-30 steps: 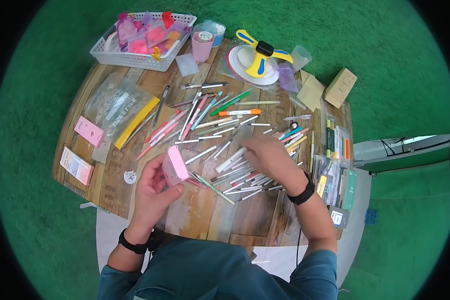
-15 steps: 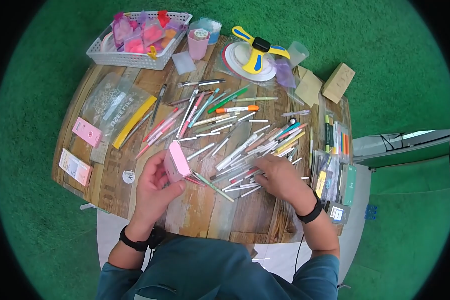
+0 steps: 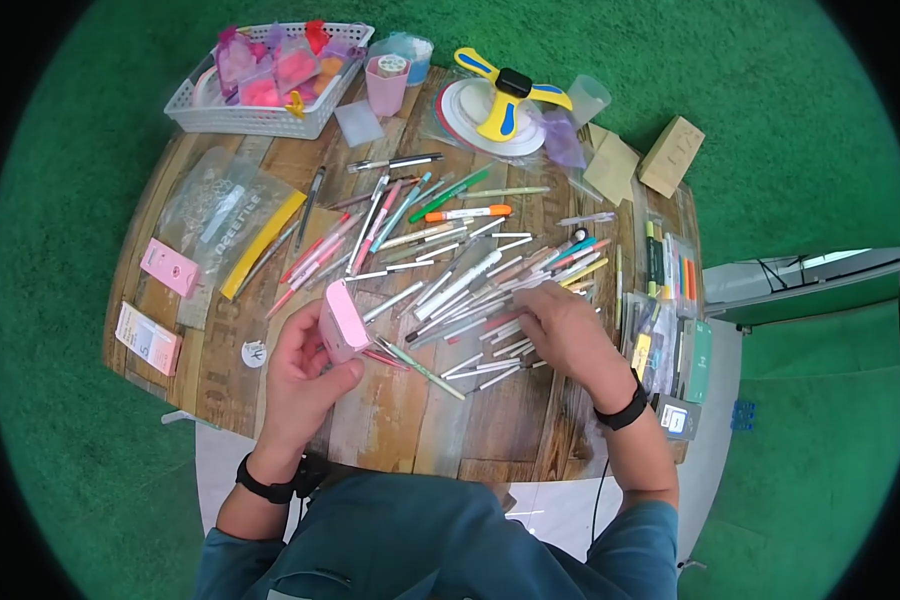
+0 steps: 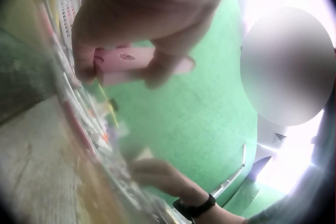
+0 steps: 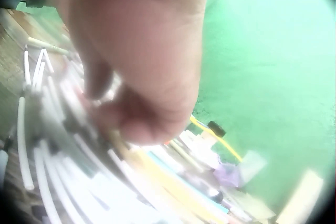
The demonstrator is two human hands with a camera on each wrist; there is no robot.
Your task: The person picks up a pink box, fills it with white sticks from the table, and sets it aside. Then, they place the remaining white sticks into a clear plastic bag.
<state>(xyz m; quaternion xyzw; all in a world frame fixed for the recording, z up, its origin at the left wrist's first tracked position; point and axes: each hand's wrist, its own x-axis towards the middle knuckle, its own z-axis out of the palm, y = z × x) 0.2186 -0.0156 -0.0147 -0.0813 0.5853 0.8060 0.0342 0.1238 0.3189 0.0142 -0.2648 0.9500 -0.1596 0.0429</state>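
Spreading around the surface (image 3: 400, 440), the green floor (image 3: 60, 340) takes most of the room. This surface is of wooden planks in mixed browns, with a rounded outline. Over its middle lie the pens (image 3: 467, 286), loose and crossing each other; to sort through them well, I think one should choose from the top and lift upward, because a dragged pen could push its neighbours to roll. Beyond them, at the far left, stands the white basket (image 3: 250, 122), and nearer lies the bag (image 3: 215, 205) with a yellow edge. The right hand (image 3: 565, 335) is among the pens, its fingers bent downward; whether it pinches one I cannot tell, as the wrist view is blurred. Its touch should be light, in my judgement. The left hand (image 3: 305, 375) pinches the pink box (image 3: 342, 318) between thumb and fingers, tilted, to the left of the main heap. Holding this box steady, without squeezing, seems best, and with care for the pale green pen (image 3: 432, 373) just beside it.
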